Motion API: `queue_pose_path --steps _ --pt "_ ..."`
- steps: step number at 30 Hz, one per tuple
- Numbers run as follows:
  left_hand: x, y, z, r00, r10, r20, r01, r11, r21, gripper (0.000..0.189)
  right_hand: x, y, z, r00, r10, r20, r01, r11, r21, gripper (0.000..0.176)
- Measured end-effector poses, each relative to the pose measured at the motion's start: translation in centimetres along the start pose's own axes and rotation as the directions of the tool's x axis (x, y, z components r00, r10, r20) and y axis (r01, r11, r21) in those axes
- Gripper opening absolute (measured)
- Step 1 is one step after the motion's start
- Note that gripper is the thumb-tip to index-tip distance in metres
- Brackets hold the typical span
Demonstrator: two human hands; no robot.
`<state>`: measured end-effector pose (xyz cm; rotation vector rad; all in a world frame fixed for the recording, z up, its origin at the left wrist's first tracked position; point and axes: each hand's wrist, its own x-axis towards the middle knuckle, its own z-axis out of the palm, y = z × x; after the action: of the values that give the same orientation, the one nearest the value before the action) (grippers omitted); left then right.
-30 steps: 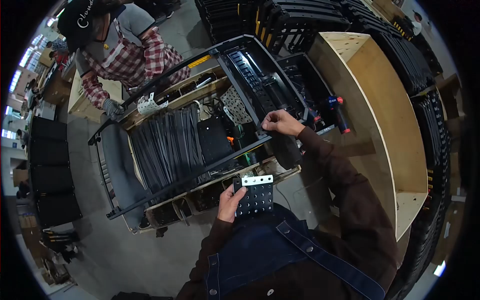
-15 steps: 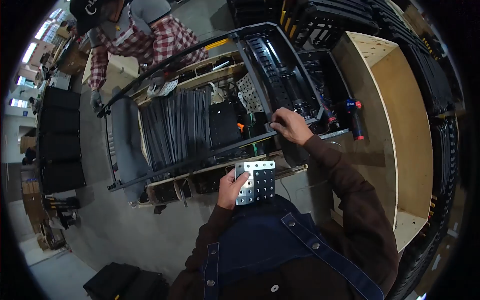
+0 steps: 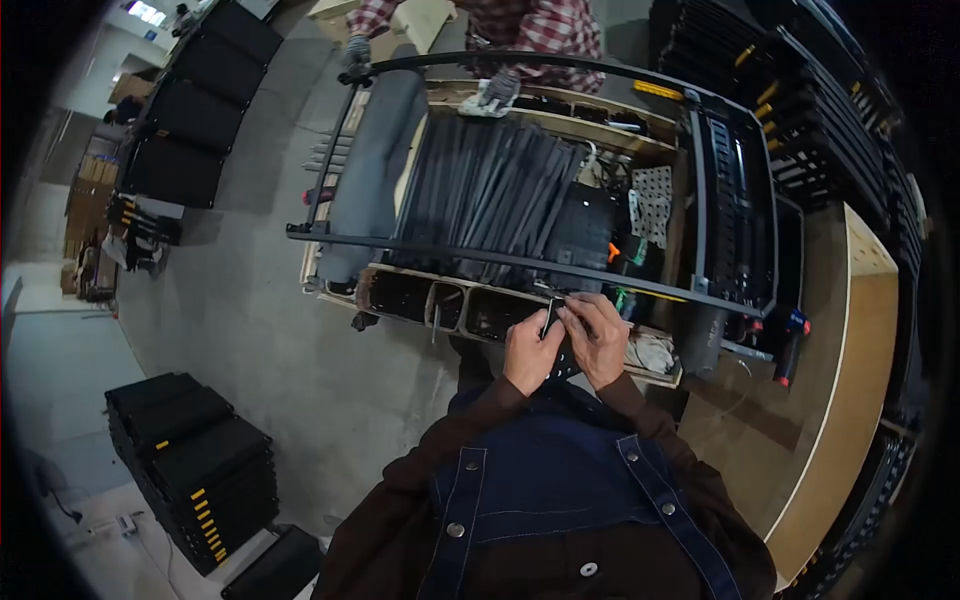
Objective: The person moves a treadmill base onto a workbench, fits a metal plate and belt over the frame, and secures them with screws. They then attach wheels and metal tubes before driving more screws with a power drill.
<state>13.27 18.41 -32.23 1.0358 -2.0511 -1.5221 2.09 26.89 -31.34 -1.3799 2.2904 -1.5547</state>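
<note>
A perforated metal plate (image 3: 565,366) is in front of my body, its face dark and mostly covered by my hands. My left hand (image 3: 532,352) grips its left side, thumb at the upper edge. At the plate's top right, my right hand (image 3: 598,342) is closed, thumb and fingers pinched against the edge. Whether a small part is also between those fingers is hidden. Just beyond my hands runs the near rail of a black metal frame (image 3: 450,254), which lies over a wooden parts cart (image 3: 400,273).
Dark strips (image 3: 490,190), a grey roll (image 3: 372,170) and another perforated plate (image 3: 652,200) lie within the frame. Across it, a co-worker's gloved hand (image 3: 497,92) touches a light-coloured piece. A cordless driver (image 3: 793,345) and plywood box (image 3: 862,340) are right; stacked black panels (image 3: 195,450) stand left.
My right hand has left the frame rail and come to the plate beside my left hand. The plate has tilted, showing less of its face. The view has swung, shifting the cart rightward.
</note>
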Motion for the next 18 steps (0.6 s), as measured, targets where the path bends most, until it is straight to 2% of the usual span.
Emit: queue_pose_path --steps 1,4,6,7,9,10,12,13,14,16,17,18 --pt "0.2 -0.2 -1.5 0.999 -0.044 -0.007 0.044 0.999 0.021 0.025 0.4 -0.7 1.4 0.999 0.022 0.022 -0.023 0.999 0.043 0.014" --pt "1.5 -3.3 -5.9 0.993 -0.011 -0.118 0.005 0.999 -0.054 0.024 2.3 -3.1 6.6 0.997 0.036 0.071 -0.044 0.994 0.105 0.012" --pt "2.6 -5.1 -10.3 0.993 -0.087 -0.083 0.076 0.988 -0.131 0.02 4.5 -4.4 9.7 0.981 0.013 0.194 -0.062 0.967 0.248 0.011" --pt "3.0 -5.9 -12.3 0.991 -0.115 -0.069 0.09 0.952 -0.291 0.019 5.8 -4.9 11.2 0.967 0.109 0.231 -0.18 0.933 0.313 0.011" --pt "3.7 -9.7 -16.3 0.962 -0.254 0.097 0.264 0.791 -0.552 0.02 9.0 -5.5 14.3 0.892 0.33 0.309 -0.44 0.791 0.425 0.012" --pt "3.7 -10.1 -18.7 0.932 -0.278 0.234 0.362 0.666 -0.652 0.029 10.3 -4.5 16.2 0.868 0.361 0.342 -0.487 0.758 0.434 0.015" --pt "3.5 -10.4 -22.2 0.858 -0.351 0.375 0.486 0.32 -0.813 0.034 12.6 -2.7 18.8 0.778 0.378 0.502 -0.566 0.769 0.299 0.017" --pt "3.6 -11.2 -23.2 0.818 -0.374 0.438 0.537 0.22 -0.814 0.038 13.1 -1.5 20.3 0.801 0.345 0.489 -0.536 0.778 0.329 0.021" --pt "3.6 -11.9 -24.3 0.812 -0.366 0.455 0.548 0.21 -0.81 0.038 13.6 -1.4 20.7 0.8 0.358 0.481 -0.539 0.781 0.315 0.021" --pt "3.7 -12.9 -25.6 0.684 -0.329 0.65 0.687 -0.009 -0.727 0.036 14.4 -1.0 21.0 0.643 0.464 0.61 -0.7 0.678 0.223 0.025" --pt "3.6 -12.6 -26.2 0.715 -0.269 0.645 0.675 0.023 -0.738 0.037 14.9 -2.6 20.4 0.584 0.501 0.639 -0.747 0.64 0.18 0.027" --pt "3.7 -12.7 -26.5 0.714 -0.265 0.648 0.675 0.014 -0.738 0.037 14.8 -2.6 20.5 0.58 0.506 0.639 -0.747 0.642 0.17 0.027"
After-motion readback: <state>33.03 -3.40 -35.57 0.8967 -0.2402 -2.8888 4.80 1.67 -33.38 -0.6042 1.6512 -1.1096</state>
